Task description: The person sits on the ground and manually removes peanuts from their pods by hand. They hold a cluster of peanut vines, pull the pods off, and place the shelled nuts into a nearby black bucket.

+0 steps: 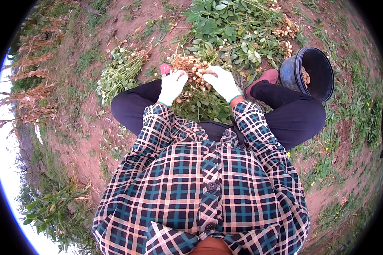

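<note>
A bunch of peanut plants (207,106) lies between my legs, its roots and clustered peanut pods (196,68) away from my body. My left hand (173,86), in a white glove with a green cuff edge, is at the left side of the root cluster, its fingers curled against the roots. On the right side, my right hand (221,82), gloved alike, has its fingertips at the pods. What exactly lies between the fingers of either hand is too small to tell.
A blue bucket with a black inside (289,73) lies tilted beside my right leg, with peanuts (305,77) in it. More peanut plants with pods (229,22) are heaped ahead. Another bundle of pulled plants (123,71) lies left. Dry stalks (33,92) stand far left.
</note>
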Demonstrator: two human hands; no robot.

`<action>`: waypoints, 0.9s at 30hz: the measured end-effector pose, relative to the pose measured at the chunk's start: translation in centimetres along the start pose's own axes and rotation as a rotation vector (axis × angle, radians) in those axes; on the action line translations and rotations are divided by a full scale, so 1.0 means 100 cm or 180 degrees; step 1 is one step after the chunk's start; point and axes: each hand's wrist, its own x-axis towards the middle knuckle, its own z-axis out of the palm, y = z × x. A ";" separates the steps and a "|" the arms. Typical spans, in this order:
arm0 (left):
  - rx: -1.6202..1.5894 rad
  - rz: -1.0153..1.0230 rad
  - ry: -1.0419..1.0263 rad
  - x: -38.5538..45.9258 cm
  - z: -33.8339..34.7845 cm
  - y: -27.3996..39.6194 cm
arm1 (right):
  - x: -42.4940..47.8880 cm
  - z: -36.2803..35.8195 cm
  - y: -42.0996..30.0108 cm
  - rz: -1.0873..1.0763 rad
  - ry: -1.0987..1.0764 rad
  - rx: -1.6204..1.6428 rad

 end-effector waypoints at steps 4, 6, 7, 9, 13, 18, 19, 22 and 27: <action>-0.0073 -0.0453 0.0055 -0.004 0.001 0.019 | 0.000 0.031 0.001 -0.0615 0.0166 -0.1665; -0.0215 -0.0633 0.0170 -0.008 -0.001 0.037 | 0.000 0.035 0.002 -0.0575 -0.0089 -0.1865; -0.0290 -0.0715 0.0232 -0.006 -0.001 0.046 | 0.001 0.034 0.000 -0.0556 -0.0210 -0.1971; -0.0245 -0.0435 -0.0059 -0.003 -0.004 0.053 | 0.003 0.033 -0.002 -0.0659 -0.0332 -0.1937; 0.0019 -0.0182 -0.0443 -0.003 0.003 0.033 | 0.005 0.020 -0.001 -0.0688 -0.0729 -0.1703; -0.0097 0.0013 -0.0965 -0.002 -0.004 0.034 | 0.004 0.004 0.001 -0.0204 -0.1446 -0.0647; -0.0102 0.0097 -0.0947 -0.004 -0.004 0.032 | 0.003 0.002 0.000 -0.0090 -0.1650 -0.0374; -0.0298 0.0172 -0.0892 -0.012 0.000 0.022 | 0.001 -0.003 0.008 0.0751 -0.2127 0.1325; -0.0871 -0.0812 -0.0624 -0.010 -0.012 0.014 | 0.005 -0.011 0.013 0.0786 -0.1878 0.2985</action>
